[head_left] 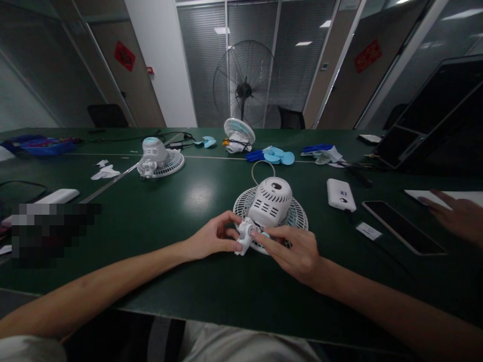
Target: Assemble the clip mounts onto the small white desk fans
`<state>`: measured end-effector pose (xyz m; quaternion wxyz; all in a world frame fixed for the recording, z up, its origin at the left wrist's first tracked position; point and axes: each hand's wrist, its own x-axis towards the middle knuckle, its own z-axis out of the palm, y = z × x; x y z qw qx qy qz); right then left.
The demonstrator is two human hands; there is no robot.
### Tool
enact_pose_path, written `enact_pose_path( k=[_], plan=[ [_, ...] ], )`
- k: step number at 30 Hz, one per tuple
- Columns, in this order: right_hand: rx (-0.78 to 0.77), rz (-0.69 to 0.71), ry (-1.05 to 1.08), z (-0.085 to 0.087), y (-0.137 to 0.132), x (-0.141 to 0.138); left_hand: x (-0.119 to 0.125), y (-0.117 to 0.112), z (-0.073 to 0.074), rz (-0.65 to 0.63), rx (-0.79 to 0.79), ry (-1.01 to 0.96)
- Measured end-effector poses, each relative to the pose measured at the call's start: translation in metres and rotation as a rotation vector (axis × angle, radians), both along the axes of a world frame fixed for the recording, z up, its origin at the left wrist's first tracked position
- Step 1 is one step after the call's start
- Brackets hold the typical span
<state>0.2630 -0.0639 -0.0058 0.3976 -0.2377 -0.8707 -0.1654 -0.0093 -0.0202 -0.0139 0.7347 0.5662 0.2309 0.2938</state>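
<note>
A small white fan [272, 200] lies with its grille [302, 216] down on the green table, its rounded motor housing on top. My left hand [221, 234] grips a white bracket [245, 236] at the near side of the housing, thumb and fingers around its left edge. On the other side, my right hand [296, 250] has its fingers drawn together against the bracket's right side. A light-blue bit shows beside its fingertips; what they pinch is too small to make out. Behind the housing a pale cable [260, 163] loops up.
A second fan [154, 153] and white plastic parts [105, 172] lie left. Farther back are a third fan [238, 136], blue blades [278, 155] and gloves [319, 151]. Rightward lie a power bank [341, 194], a phone [403, 227] and another person's hand [462, 216].
</note>
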Motion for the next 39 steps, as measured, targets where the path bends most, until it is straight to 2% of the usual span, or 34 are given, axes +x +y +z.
enact_pose_path(
  k=[5, 12, 17, 22, 30, 35, 39],
  plan=[
    [-0.11, -0.084, 0.035, -0.001, 0.001, -0.002, -0.001, -0.001, 0.003, -0.02, 0.012, -0.01],
    [-0.048, -0.011, -0.054, 0.003, 0.004, -0.005, -0.001, -0.001, 0.002, 0.016, 0.111, -0.006],
    [-0.045, -0.071, -0.159, 0.003, 0.001, -0.007, -0.002, -0.001, 0.001, 0.035, 0.162, 0.033],
    [-0.028, -0.137, -0.179, -0.002, -0.003, -0.005, -0.001, -0.003, 0.002, 0.074, 0.193, 0.031],
    [-0.009, -0.106, -0.179, 0.003, 0.008, -0.006, 0.001, 0.0, 0.002, 0.114, 0.199, -0.024],
    [-0.121, -0.094, -0.12, 0.006, 0.019, -0.005, 0.004, -0.002, 0.005, 0.16, 0.21, 0.003],
    [-0.35, -0.081, 0.033, 0.006, 0.014, -0.01, 0.006, -0.004, 0.005, 0.192, 0.239, 0.038]
  ],
)
